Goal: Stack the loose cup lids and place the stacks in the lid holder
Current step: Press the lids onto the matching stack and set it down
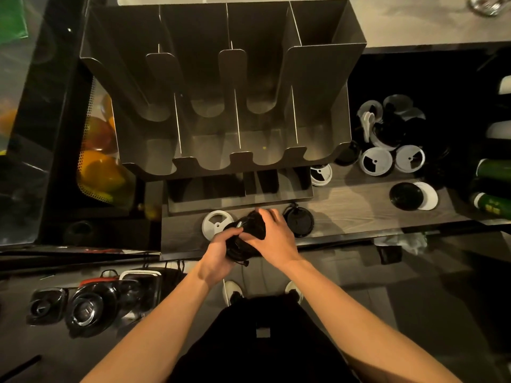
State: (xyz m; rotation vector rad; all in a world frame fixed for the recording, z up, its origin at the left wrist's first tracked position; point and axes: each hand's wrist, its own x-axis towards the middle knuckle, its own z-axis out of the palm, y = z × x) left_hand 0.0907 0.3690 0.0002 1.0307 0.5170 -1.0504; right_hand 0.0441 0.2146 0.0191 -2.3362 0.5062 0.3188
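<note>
So far I had both hands, left (218, 248) and right (272, 234), fingers clamped on a black stack (244, 239) above the bench (345, 197); the holder (221, 106) stood empty, loose lids (376, 161) remained.

Left hand (221, 251) and right hand (272, 236) together, fingers (269, 214) curled, clasping.
</note>
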